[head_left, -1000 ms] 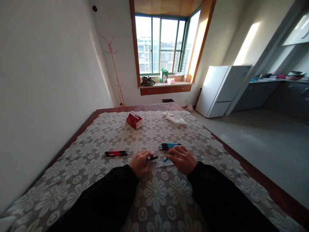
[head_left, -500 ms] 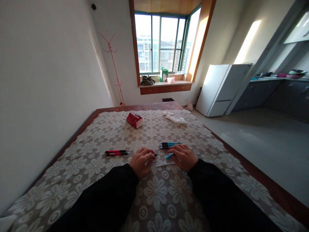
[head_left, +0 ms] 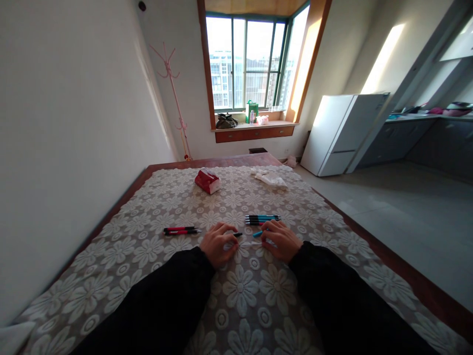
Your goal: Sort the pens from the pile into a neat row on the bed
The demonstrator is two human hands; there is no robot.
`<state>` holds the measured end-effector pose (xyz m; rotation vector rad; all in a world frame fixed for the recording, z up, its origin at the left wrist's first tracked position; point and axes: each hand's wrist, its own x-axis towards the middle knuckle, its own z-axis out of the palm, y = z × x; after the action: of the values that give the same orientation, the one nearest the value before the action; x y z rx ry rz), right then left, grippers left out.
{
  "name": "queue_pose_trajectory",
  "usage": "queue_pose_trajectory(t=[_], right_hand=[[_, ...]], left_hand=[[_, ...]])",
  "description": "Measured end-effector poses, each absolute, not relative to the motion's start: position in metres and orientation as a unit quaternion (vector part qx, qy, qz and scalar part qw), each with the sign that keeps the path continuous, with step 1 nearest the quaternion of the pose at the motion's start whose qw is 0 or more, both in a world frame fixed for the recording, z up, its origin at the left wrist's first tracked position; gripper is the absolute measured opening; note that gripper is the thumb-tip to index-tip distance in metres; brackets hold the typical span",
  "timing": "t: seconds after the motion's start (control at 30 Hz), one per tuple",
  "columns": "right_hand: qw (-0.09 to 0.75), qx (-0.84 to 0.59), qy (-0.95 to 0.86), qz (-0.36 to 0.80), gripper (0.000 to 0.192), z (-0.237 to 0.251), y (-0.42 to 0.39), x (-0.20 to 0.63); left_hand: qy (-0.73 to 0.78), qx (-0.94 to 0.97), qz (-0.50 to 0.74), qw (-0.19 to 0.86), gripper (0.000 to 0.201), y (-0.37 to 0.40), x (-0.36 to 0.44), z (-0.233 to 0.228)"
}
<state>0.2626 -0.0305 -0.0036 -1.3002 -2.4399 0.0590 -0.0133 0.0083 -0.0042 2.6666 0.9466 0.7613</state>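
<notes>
My left hand (head_left: 219, 245) is closed in a pinch, with a short black pen piece (head_left: 238, 234) sticking out past its fingertips. Opposite it, my right hand (head_left: 281, 241) pinches a blue pen piece (head_left: 257, 233), most of which is hidden by the fingers. A thin whitish strip (head_left: 252, 243) spans the gap between both hands, low over the cloth; its kind is unclear. Just beyond my right hand lie several blue and black pens (head_left: 263, 217) in a row, a red one among them. Left of my left hand rest two red and black pens (head_left: 181, 230).
A red tissue pack (head_left: 207, 181) and a crumpled white plastic bag (head_left: 271, 178) lie farther back on the flowered tablecloth (head_left: 240, 288). The table's wooden edge (head_left: 218, 161) shows at the back. Beyond stand a pink coat rack (head_left: 173, 84) and a white fridge (head_left: 338, 133).
The whitish strip between my hands looks narrower and sits slightly higher. Both hands keep their pinch, their fingers shifted a little. The pens on the cloth stay put.
</notes>
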Motion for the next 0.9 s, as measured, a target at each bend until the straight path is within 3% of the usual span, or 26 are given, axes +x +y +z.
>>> queue_pose_trajectory(t=[0.63, 0.83, 0.9], right_hand=[[0.199, -0.479, -0.854, 0.032, 0.002, -0.005, -0.037, 0.236], [0.236, -0.476, -0.846, 0.036, 0.008, -0.006, -0.04, 0.229], [0.252, -0.471, -0.845, 0.032, 0.018, -0.006, -0.038, 0.234]], left_hand=[[0.274, 0.91, 0.3, 0.084, 0.004, 0.012, -0.014, -0.009], [0.268, 0.913, 0.294, 0.089, 0.003, 0.012, -0.014, -0.009], [0.269, 0.913, 0.292, 0.092, 0.004, 0.012, -0.013, -0.008]])
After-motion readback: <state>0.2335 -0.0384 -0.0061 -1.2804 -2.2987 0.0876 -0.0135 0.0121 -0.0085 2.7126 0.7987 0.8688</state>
